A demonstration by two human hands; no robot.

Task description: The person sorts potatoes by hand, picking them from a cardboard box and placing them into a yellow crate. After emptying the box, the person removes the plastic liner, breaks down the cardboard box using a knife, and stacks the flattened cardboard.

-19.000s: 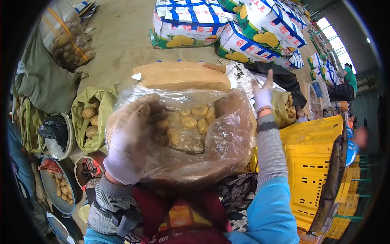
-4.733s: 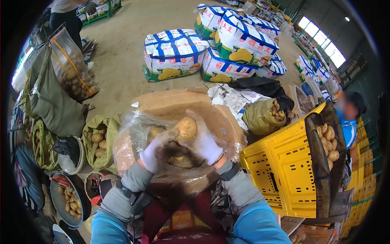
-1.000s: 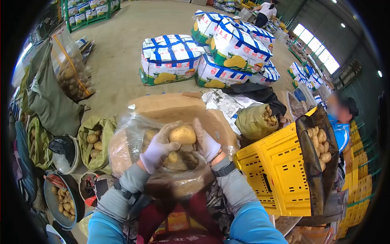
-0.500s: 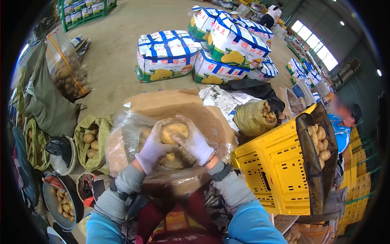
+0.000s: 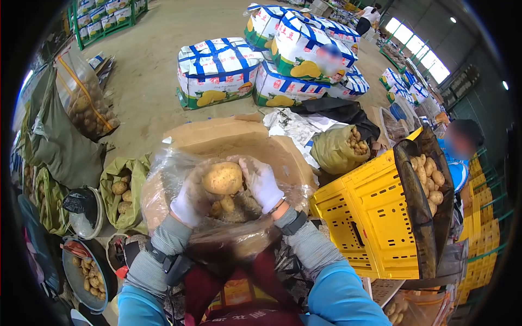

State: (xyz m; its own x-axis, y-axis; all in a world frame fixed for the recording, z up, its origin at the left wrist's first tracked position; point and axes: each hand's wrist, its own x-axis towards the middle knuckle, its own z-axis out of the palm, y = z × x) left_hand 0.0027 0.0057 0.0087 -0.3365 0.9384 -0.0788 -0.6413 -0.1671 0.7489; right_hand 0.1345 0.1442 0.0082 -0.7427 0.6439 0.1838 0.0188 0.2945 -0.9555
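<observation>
A large potato is held up between my two white-gloved hands, over a cardboard box lined with clear plastic film. My left hand wraps its left side. From the right, my right hand has its fingers curled against the potato's edge; its thumb is partly hidden. Below the hands, smaller potatoes lie inside the plastic, beside a dark, dusty patch.
To my right stands a yellow crate beside a dark-lined heap of potatoes, with a person in blue behind. Printed potato bags are stacked ahead. Green sacks and a tub of small potatoes stand left.
The potato has turned and shifted slightly left, showing more of its face. My right hand has opened away a little from over it, and the head view has moved slightly.
</observation>
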